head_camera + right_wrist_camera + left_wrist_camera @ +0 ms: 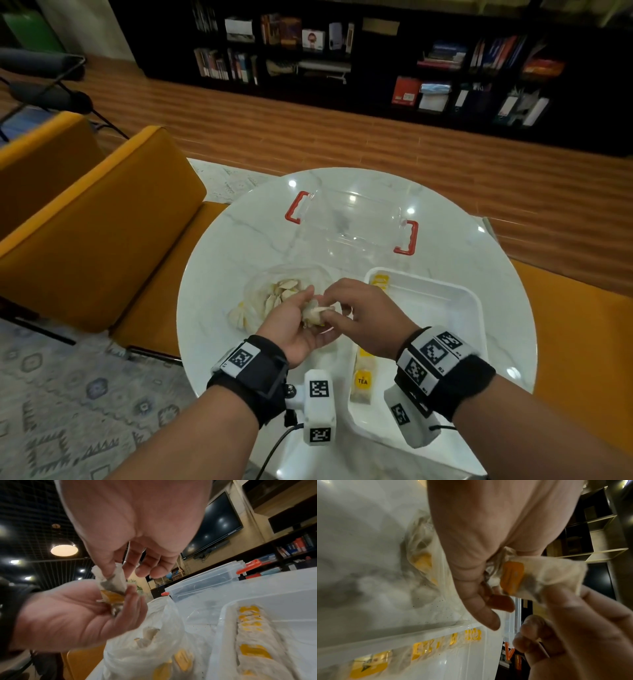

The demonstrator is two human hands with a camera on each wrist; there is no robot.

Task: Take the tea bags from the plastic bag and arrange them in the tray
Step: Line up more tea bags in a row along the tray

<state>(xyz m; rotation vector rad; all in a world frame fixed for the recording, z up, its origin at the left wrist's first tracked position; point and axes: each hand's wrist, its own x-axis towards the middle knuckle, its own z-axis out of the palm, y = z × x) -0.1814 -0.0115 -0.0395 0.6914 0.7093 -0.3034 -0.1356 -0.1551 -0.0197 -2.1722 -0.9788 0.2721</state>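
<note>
Above the table my left hand (297, 322) lies palm up, its fingers curled round a small clump of tea bags (313, 313) with a yellow tag (112, 597). My right hand (346, 303) pinches the white paper top of one tea bag (111, 576) in that clump. Just behind the hands, the clear plastic bag (270, 294) lies on the table with several tea bags inside. To the right stands the white tray (455, 301), with a row of yellow-tagged tea bags (362, 380) along its left wall.
A clear plastic box (352, 219) with red handles sits behind the bag and tray on the round marble table (219, 260). Orange chairs (102, 233) stand to the left and right of the table. Dark bookshelves line the far wall.
</note>
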